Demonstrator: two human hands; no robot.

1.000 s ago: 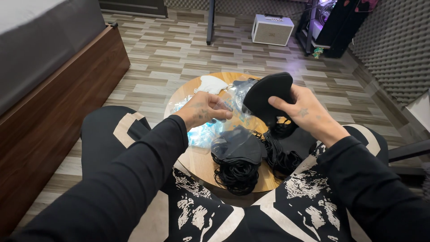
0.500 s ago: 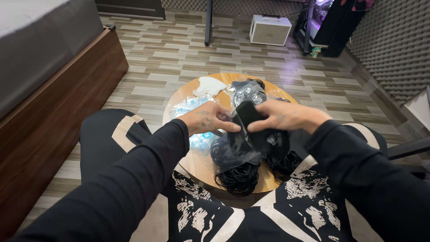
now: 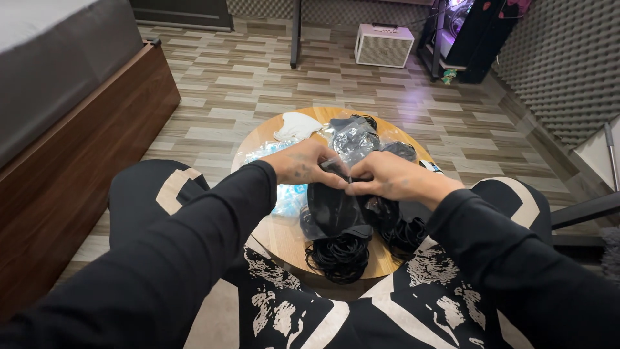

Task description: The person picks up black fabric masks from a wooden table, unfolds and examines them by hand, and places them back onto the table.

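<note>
Left hand: the left hand (image 3: 303, 163) is held over the middle of the round wooden table (image 3: 284, 236); its fingers are pinched together on the top edge of a black face mask (image 3: 332, 207).
Right hand: the right hand (image 3: 387, 179) is met with the left, fingertip to fingertip; its fingers are likewise closed on the same top edge of the mask.
Black face mask: it is hung from both hands above the table, just over a heap of further black masks.
Heap of ear loops: a tangle of black ear loops (image 3: 339, 255) is seen below the held mask, at the near edge of the table; a second dark tangle (image 3: 407, 234) lies just to its right.
Clear plastic bags: crumpled clear plastic bags (image 3: 354, 139) are piled behind the hands, with dark masks inside.
Light blue packs: light blue packs (image 3: 290, 197) are partly hidden under the left wrist.
White mask: a white mask (image 3: 296, 125) is laid at the far left edge of the table.
Sleeves: both arms are covered by black sleeves (image 3: 194, 245).
Surroundings: a striped wood-look floor (image 3: 213, 84) is seen around the table, a bed frame (image 3: 84, 148) at the left, and a white speaker box (image 3: 383, 45) well apart at the far side.
</note>
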